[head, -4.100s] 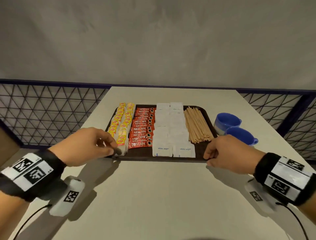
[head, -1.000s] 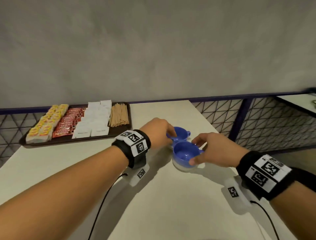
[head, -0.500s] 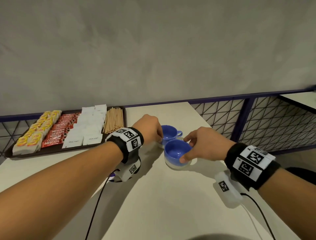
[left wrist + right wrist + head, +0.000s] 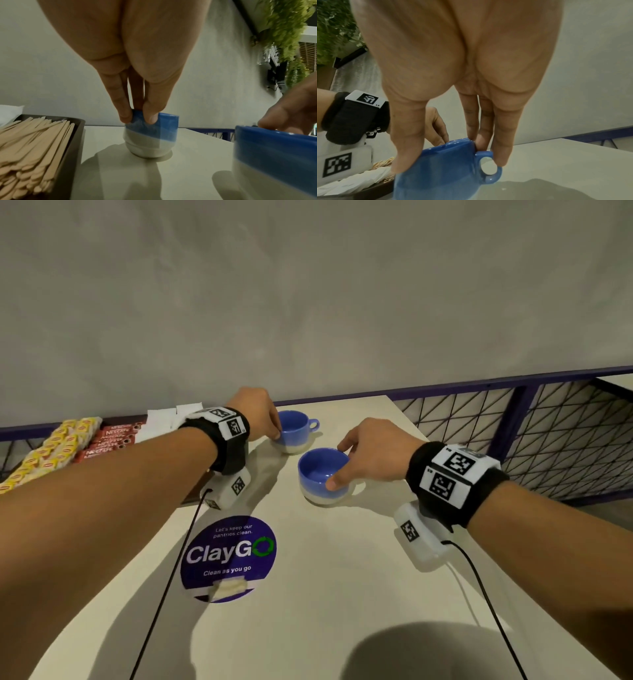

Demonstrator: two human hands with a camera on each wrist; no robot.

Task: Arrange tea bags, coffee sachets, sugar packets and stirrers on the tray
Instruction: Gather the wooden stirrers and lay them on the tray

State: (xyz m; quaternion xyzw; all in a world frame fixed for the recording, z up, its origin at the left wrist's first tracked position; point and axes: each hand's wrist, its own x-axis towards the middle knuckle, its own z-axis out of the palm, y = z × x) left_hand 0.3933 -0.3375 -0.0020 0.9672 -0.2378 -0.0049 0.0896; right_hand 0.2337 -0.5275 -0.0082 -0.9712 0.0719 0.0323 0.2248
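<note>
The dark tray lies at the table's left with yellow tea bags, red coffee sachets, white sugar packets and wooden stirrers in rows. Right of it are two blue-and-white cups. My left hand pinches the rim of the far cup, thumb outside and fingers inside. My right hand grips the near cup from above: thumb on its near wall, fingers on the far rim by the handle. In the head view my left forearm hides the stirrers.
A round purple ClayGo sticker is stuck to the beige table in front of the cups. The table's right edge runs next to a dark mesh railing. A grey wall stands behind.
Both hands have left the tray's front edge and taken hold of the two cups. Over the last half second the grips hold, and the near cup stands slightly further from the far one.
</note>
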